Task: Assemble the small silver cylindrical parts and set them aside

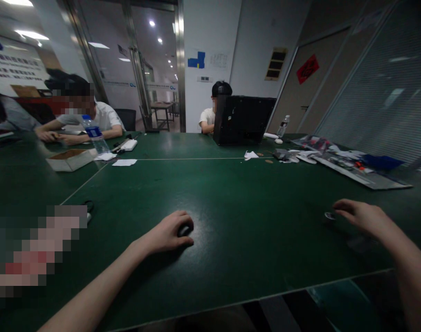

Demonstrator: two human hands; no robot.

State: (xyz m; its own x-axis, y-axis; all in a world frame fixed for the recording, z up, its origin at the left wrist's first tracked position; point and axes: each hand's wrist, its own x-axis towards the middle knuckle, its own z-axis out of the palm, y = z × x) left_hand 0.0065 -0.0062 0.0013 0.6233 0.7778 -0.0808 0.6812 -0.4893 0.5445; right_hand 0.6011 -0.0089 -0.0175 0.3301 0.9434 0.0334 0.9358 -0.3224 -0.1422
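Observation:
My left hand (174,232) rests on the green table (238,198), fingers and thumb curled round a small, dark, rounded object (185,230). The fingers hide most of it, so I cannot tell its kind. Off to the right, my right hand (364,216) hovers low over the tabletop with its thumb and fingers apart. Just left of those fingertips lies a small dark round thing with a shiny pale rim (329,216). The fingertips come close to it but do not appear to grip it.
A black box-shaped case (243,121) stands across the table, a person (207,121) behind it. Another person (106,117) sits far left near a water bottle (95,133) and an open carton (70,162). A cluttered board (365,177) lies at right.

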